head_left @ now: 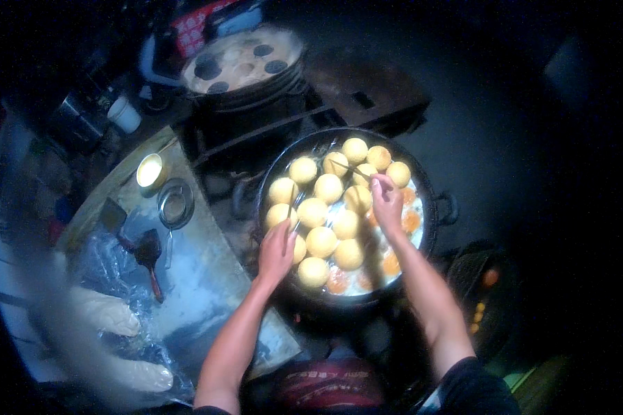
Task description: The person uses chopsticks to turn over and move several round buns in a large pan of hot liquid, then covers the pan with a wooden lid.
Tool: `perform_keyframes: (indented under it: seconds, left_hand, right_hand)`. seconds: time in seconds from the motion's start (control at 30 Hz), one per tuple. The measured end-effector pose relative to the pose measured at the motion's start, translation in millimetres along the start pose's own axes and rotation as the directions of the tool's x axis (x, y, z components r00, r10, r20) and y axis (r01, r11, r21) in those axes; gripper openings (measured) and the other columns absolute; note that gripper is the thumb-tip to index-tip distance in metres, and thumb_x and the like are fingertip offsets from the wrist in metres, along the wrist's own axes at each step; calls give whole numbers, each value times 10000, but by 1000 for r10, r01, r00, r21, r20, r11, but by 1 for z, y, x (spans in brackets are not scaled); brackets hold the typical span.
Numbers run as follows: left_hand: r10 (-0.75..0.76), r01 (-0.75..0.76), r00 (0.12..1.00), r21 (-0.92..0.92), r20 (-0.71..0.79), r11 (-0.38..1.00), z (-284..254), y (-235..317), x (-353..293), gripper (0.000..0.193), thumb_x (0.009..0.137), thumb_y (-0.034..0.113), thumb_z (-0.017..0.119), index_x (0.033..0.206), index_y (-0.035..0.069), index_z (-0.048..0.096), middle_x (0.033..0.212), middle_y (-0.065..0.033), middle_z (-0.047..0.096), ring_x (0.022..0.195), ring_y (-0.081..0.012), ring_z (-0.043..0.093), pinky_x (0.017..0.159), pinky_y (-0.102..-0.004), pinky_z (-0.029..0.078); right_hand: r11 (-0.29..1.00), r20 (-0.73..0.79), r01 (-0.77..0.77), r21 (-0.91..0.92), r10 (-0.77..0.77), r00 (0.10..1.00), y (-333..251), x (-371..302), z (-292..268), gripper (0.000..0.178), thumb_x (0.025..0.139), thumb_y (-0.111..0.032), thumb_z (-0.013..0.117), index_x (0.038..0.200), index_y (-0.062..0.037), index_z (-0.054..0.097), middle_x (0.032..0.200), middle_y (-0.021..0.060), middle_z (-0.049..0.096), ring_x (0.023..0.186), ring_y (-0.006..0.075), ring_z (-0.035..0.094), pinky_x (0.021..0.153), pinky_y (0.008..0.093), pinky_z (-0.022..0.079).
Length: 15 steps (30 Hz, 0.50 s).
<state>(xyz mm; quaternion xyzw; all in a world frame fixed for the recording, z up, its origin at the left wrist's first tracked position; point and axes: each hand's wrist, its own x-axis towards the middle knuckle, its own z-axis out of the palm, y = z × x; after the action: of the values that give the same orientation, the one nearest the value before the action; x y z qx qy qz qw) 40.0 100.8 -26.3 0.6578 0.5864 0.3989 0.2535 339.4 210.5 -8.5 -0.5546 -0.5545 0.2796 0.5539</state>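
Dim kitchen; steel worktop (208, 277) beside frying pan (436, 207)

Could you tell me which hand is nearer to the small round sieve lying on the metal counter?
Left. The left hand is just right of the sieve; the right hand is farther, across the pan.

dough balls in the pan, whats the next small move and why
Probably turn the ball under the right hand: its thin stick reaches among the pale dough balls, while pieces along the right of the pan already look orange. The left hand rests at the near-left balls.
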Motion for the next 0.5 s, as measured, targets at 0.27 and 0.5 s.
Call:
perform_keyframes:
  seconds: [0.27, 0.5]
  left_hand:
    - [-14, 17, 997, 31, -74, 999, -17, -22, -10, 395, 1058, 170, 668, 1401, -25, 641, 1291, -261, 715, 1215, -445, 672, 1054, -498, 521]
    - [18, -14, 998, 63, -57, 998, -13, -21, -12, 383, 1047, 152, 670, 1386, -24, 641, 1286, -266, 709, 1204, -454, 669, 1053, -504, 520]
  right_hand:
    - [997, 18, 14, 80, -15, 1000, 8, -2, 11, 161, 1103, -131, 674, 1210, -31, 741, 1003, 18, 748, 937, 98, 680, 836, 279, 551]
    - [997, 76, -12, 75, 6, 997, 18, -6, 16, 152, 1097, -128, 685, 1197, -37, 753, 991, 10, 730, 914, 95, 658, 830, 271, 539]
